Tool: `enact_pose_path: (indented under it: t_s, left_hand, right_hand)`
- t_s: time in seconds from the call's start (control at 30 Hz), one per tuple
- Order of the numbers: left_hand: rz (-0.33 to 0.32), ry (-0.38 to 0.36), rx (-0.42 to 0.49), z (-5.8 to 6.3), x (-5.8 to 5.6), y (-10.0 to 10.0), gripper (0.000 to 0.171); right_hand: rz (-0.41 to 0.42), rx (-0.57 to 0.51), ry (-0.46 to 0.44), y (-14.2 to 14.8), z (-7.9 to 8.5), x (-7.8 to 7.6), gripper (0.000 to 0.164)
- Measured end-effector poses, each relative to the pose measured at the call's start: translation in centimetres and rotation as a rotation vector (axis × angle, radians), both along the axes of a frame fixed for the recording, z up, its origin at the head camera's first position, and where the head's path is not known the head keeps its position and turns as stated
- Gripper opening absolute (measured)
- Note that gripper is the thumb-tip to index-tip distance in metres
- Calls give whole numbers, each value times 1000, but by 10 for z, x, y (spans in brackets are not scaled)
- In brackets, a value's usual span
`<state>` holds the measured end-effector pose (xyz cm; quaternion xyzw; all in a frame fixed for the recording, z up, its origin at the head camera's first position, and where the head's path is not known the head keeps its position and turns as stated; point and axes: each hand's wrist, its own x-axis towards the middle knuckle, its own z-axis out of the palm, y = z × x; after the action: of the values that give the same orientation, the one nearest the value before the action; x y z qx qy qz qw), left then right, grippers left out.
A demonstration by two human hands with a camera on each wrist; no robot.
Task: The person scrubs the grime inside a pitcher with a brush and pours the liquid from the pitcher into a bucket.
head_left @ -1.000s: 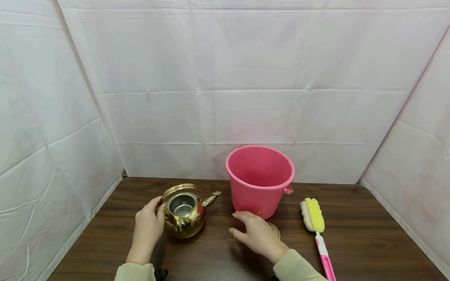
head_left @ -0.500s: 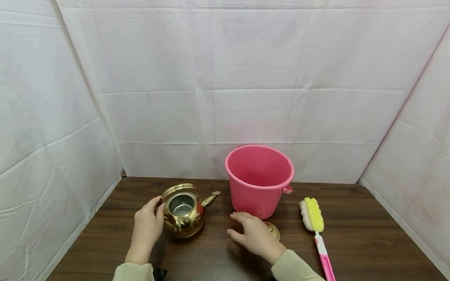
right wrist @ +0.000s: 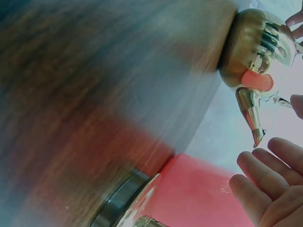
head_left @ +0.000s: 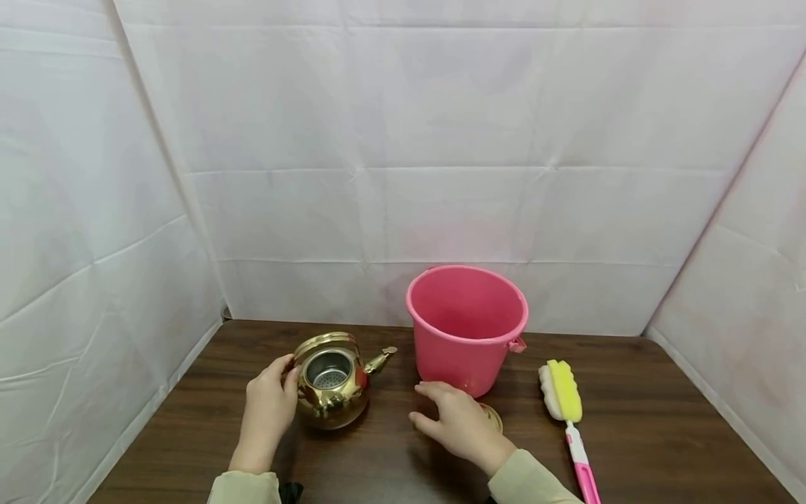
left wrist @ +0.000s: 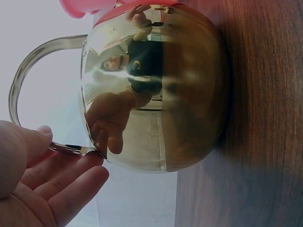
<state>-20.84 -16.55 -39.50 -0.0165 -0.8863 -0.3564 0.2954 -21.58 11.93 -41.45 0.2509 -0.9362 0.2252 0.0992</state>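
A shiny gold kettle (head_left: 334,407) stands upright on the table, its top uncovered and a perforated metal strainer (head_left: 330,379) showing inside. Its spout points right. My left hand (head_left: 267,409) pinches the near-left end of the arched handle (left wrist: 28,56) between thumb and fingers, as the left wrist view shows. My right hand (head_left: 458,425) hovers palm down over the table, fingers spread and relaxed, holding nothing. Partly hidden behind it lies the round gold lid (head_left: 494,418). In the right wrist view the lid (right wrist: 124,204) is close to the bucket's base.
A pink bucket (head_left: 460,360) stands just beyond my right hand. Farther right lies a bottle brush (head_left: 568,395) with a yellow and white sponge head and a pink and white handle. White cloth (head_left: 453,140) walls enclose the dark wooden table (head_left: 661,420) at back and sides.
The head view has tilted slightly, so everything sits a little lower in it. Both hands keep their places, the left at the kettle's handle and the right near the lid.
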Motion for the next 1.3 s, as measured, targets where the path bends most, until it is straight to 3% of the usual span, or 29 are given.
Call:
enact_pose_path:
  t_s: [0.53,0.83,1.3]
  left_hand:
    - [14,-63,23,0,1,-2,26]
    - [12,-58,10,-1,-2,-1,25]
    - [9,-43,5,-1,-1,-3,25]
  right_hand:
    - [4,-4,11,-2,0,0,41]
    - [22,-14,17,-9,5,2,40]
    - [38,-12,41,-30,5,-6,41]
